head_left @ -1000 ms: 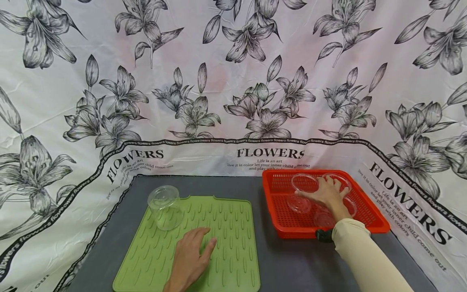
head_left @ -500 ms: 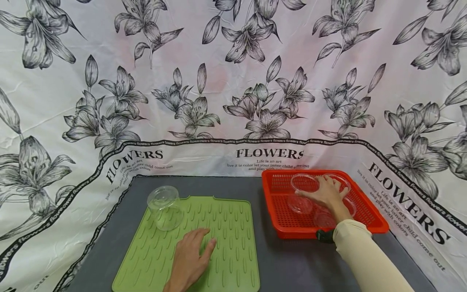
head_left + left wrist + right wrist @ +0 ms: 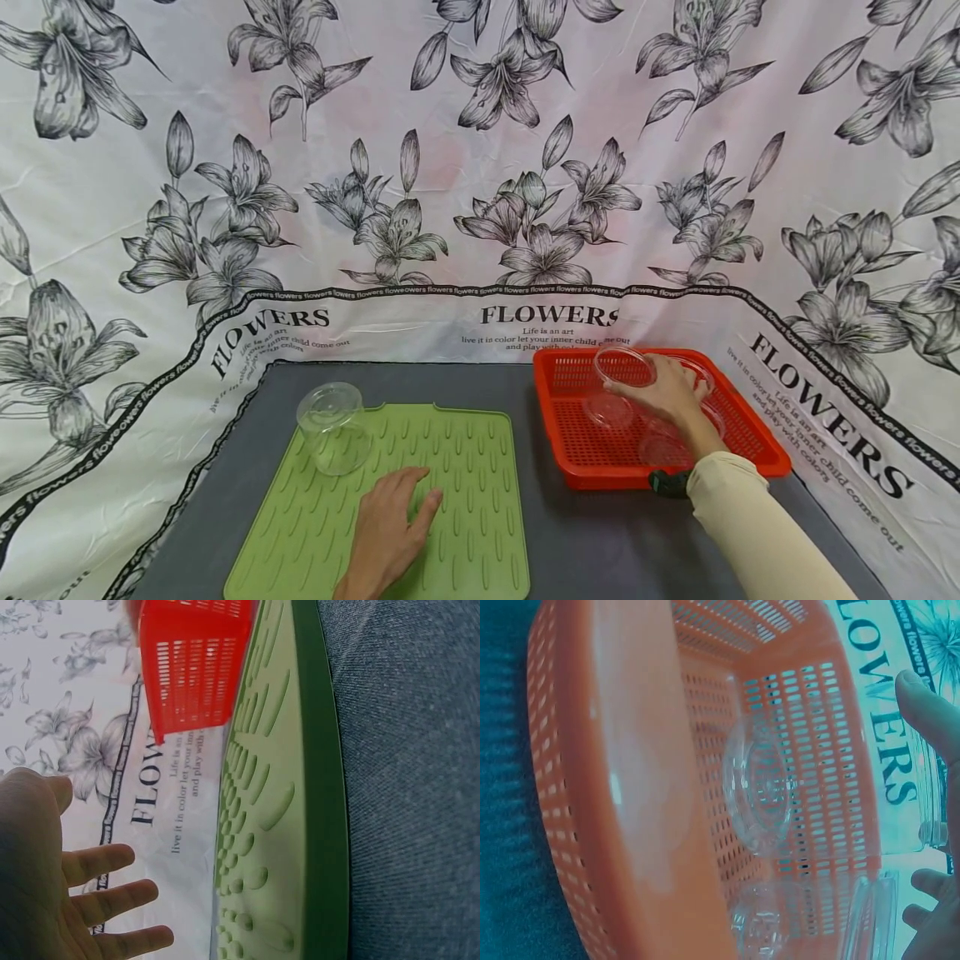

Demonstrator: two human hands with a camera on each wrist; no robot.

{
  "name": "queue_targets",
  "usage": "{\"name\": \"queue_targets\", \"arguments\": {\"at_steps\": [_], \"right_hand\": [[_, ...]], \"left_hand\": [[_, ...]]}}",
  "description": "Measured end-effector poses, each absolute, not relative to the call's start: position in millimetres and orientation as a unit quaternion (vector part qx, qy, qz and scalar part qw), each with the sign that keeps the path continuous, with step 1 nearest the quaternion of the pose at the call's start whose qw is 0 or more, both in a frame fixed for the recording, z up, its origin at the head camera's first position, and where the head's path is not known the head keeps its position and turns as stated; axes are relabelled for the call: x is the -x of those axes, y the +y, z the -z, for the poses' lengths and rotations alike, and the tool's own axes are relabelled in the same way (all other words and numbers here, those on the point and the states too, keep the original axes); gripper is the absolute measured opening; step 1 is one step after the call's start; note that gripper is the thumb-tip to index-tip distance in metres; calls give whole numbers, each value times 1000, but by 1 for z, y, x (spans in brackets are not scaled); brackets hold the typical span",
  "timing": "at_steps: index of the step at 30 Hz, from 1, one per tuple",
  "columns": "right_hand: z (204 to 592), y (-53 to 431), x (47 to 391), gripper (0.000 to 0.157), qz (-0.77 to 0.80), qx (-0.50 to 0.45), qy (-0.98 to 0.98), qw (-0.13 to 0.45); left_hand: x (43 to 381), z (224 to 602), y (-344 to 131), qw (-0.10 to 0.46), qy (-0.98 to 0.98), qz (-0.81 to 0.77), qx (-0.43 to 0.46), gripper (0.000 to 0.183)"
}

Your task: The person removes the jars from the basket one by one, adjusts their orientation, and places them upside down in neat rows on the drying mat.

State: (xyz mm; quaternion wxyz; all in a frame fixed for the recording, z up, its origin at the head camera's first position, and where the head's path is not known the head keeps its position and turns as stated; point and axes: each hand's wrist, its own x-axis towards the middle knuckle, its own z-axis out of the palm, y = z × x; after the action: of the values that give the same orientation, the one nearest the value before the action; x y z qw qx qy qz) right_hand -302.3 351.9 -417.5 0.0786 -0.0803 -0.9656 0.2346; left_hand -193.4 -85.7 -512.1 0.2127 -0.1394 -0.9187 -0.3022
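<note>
My right hand (image 3: 672,392) is over the red plastic basket (image 3: 558,442), gripping a clear plastic jar (image 3: 609,408) near its rim. In the right wrist view this jar (image 3: 761,787) has its wide mouth towards the fingers and its base towards the basket floor. Other clear jars (image 3: 663,450) stand in the basket beside it, partly hidden behind the hand. My left hand (image 3: 388,527) hovers over the green ridged mat (image 3: 480,500), fingers spread and holding nothing. Another clear jar (image 3: 341,446) stands at the mat's far left corner.
Mat and basket lie on a dark grey table (image 3: 592,542). A white cloth (image 3: 405,325) with printed flowers and lettering hangs behind and along both sides. The basket's raised wall (image 3: 652,825) surrounds the jars.
The jar in my right hand has risen slightly, its rim now a little higher against the basket's back wall. My left hand has stayed in place over the mat.
</note>
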Motion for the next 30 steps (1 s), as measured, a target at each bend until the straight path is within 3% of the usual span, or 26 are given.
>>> {"name": "queue_targets", "arguments": {"at_steps": [30], "right_hand": [[389,337,294,118,-381,53,-920,67]], "left_hand": [[191,508,-88,219,-919,295,140,38]]}}
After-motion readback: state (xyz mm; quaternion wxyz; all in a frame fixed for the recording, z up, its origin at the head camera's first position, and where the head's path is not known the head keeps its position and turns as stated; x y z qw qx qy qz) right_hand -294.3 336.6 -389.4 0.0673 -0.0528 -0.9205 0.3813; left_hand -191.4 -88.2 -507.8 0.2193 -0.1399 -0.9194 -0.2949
